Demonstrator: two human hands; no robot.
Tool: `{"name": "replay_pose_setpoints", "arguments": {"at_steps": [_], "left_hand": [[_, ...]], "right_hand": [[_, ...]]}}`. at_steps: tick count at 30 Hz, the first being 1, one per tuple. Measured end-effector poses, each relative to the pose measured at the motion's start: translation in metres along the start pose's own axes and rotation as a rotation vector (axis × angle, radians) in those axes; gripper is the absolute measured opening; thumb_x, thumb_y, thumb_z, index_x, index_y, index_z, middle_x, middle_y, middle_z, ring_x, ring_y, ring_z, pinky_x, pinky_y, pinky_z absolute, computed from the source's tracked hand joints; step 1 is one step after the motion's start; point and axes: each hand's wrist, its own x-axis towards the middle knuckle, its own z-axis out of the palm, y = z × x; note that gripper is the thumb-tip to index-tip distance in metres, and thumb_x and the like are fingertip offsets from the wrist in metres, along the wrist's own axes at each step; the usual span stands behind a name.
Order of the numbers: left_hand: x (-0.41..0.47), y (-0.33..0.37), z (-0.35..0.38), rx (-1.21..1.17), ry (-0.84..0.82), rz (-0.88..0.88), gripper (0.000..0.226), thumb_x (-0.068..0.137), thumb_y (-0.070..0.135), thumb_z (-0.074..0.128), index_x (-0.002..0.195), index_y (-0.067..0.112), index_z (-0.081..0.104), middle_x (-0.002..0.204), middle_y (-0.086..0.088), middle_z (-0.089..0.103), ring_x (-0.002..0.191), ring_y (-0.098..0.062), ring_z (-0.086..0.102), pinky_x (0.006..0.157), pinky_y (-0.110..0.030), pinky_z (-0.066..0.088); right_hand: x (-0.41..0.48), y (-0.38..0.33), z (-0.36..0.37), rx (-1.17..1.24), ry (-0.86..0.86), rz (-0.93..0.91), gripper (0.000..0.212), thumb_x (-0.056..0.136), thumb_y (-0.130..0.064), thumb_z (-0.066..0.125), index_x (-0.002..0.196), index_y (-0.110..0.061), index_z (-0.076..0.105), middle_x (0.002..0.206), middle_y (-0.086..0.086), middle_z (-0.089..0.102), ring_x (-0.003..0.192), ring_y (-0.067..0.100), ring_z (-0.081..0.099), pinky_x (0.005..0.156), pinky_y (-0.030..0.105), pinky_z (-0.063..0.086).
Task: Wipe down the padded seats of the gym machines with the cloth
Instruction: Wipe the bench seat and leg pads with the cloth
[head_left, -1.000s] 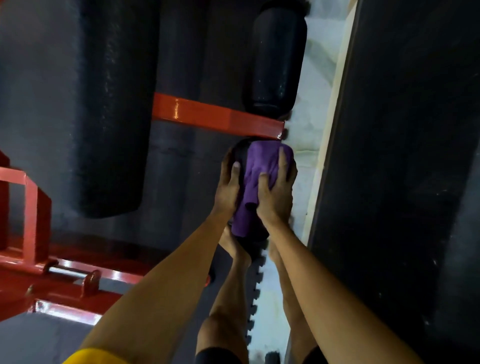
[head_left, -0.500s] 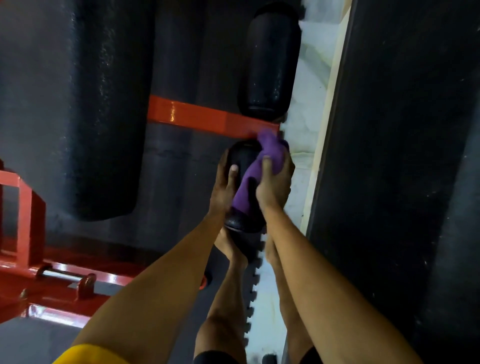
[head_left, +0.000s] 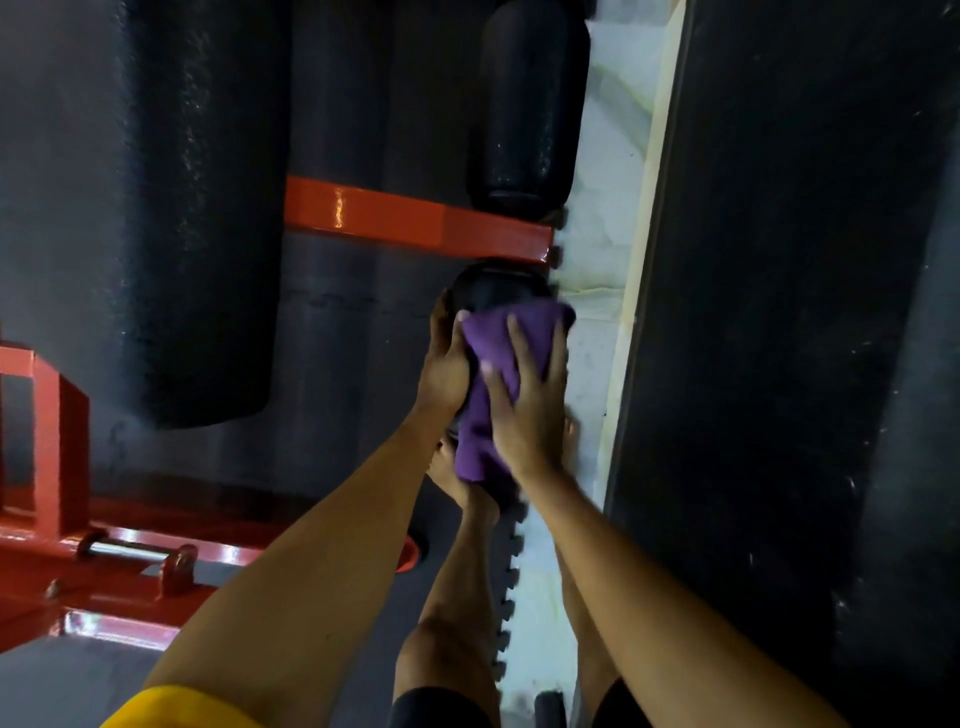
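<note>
A black roller pad sticks out below the orange crossbar of a gym machine. A purple cloth is draped over the pad's top and right side. My right hand presses the cloth flat against the pad with its fingers spread. From the left, my left hand grips the pad, fingers curled round its side. The pad's lower end is hidden behind the cloth and my hands.
A second black roller sits above the crossbar. A long black padded bench lies to the left, with red frame parts at lower left. A dark wall panel fills the right. My bare legs stand below the pad.
The cloth was bunched near the pad's top half a second ago. It is now spread wide under my right hand, which has slid back down the pad. My left hand stays on the pad.
</note>
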Motion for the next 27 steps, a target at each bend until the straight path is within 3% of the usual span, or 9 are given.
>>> {"name": "replay_pose_setpoints", "arguments": {"at_steps": [3,6,9,11,14,17,20,22,27], "left_hand": [[-0.002,0.002,0.001,-0.001,-0.020,0.063,0.068,0.094,0.067,0.035,0.156,0.040,0.024,0.161,0.012,0.033,0.145,-0.009,0.036,0.120,-0.039,0.032],[0.002,-0.008,-0.003,-0.018,-0.018,0.061,0.055,0.106,0.052,0.035,0.157,0.033,0.027,0.160,0.009,0.035,0.143,-0.008,0.038,0.115,-0.027,0.035],[0.006,-0.017,-0.005,-0.013,-0.048,-0.006,0.048,0.111,0.023,0.039,0.157,0.012,0.030,0.155,-0.007,0.042,0.142,-0.020,0.042,0.098,-0.007,0.040],[0.001,-0.013,-0.005,-0.096,-0.060,-0.022,0.049,0.110,0.034,0.041,0.156,0.018,0.033,0.151,-0.001,0.046,0.136,-0.015,0.048,0.097,-0.010,0.043],[-0.004,-0.006,-0.001,-0.166,-0.008,-0.053,0.058,0.105,0.051,0.039,0.153,0.019,0.040,0.150,-0.002,0.050,0.135,-0.015,0.049,0.106,-0.023,0.042],[-0.013,-0.002,0.004,-0.148,0.031,-0.054,0.053,0.109,0.046,0.029,0.152,0.018,0.043,0.148,-0.003,0.053,0.133,-0.012,0.050,0.109,-0.022,0.040],[-0.017,-0.003,0.006,-0.176,0.074,-0.103,0.054,0.111,0.041,0.020,0.140,0.014,0.057,0.120,-0.002,0.068,0.111,-0.009,0.063,0.099,-0.019,0.050],[-0.019,-0.002,0.006,-0.160,0.075,-0.102,0.052,0.112,0.038,0.021,0.143,0.014,0.054,0.128,-0.003,0.065,0.118,-0.011,0.060,0.101,-0.017,0.047],[-0.016,-0.017,-0.006,-0.052,0.031,-0.053,0.051,0.112,0.038,0.023,0.158,0.019,0.032,0.162,0.001,0.034,0.147,-0.010,0.031,0.115,-0.018,0.023]], "right_hand": [[0.071,-0.019,0.002,-0.098,0.027,0.018,0.057,0.098,-0.066,0.038,0.152,-0.048,0.033,0.167,0.004,0.018,0.146,0.038,0.032,0.095,0.060,0.054],[0.052,-0.022,0.003,-0.158,0.080,-0.029,0.053,0.101,-0.056,0.043,0.152,-0.042,0.037,0.167,0.005,0.022,0.146,0.037,0.033,0.100,0.059,0.050],[-0.028,-0.005,0.002,-0.190,0.052,-0.070,0.054,0.103,-0.044,0.050,0.155,-0.032,0.040,0.168,0.008,0.020,0.151,0.033,0.029,0.124,0.043,0.027],[-0.072,0.005,0.003,-0.204,0.016,-0.034,0.055,0.102,-0.046,0.050,0.154,-0.029,0.044,0.168,0.010,0.022,0.150,0.035,0.028,0.125,0.028,0.009],[-0.065,0.008,0.001,-0.163,-0.035,-0.039,0.056,0.103,-0.046,0.047,0.156,-0.032,0.039,0.170,0.007,0.016,0.154,0.034,0.023,0.126,0.039,0.016],[-0.005,-0.017,-0.002,-0.170,-0.014,-0.088,0.056,0.100,-0.044,0.043,0.156,-0.033,0.040,0.170,0.007,0.015,0.155,0.036,0.019,0.121,0.055,0.029],[0.039,-0.030,0.003,-0.293,0.018,-0.252,0.052,0.097,-0.046,0.047,0.147,-0.034,0.054,0.166,0.006,0.029,0.151,0.044,0.023,0.117,0.061,0.031],[0.045,-0.022,0.001,-0.307,0.012,-0.311,0.052,0.096,-0.048,0.050,0.146,-0.033,0.055,0.165,0.007,0.031,0.150,0.043,0.025,0.115,0.060,0.033],[0.054,-0.022,-0.004,0.022,0.052,0.116,0.063,0.098,-0.059,0.048,0.156,-0.038,0.033,0.165,0.006,0.024,0.146,0.034,0.036,0.103,0.048,0.046]]}}
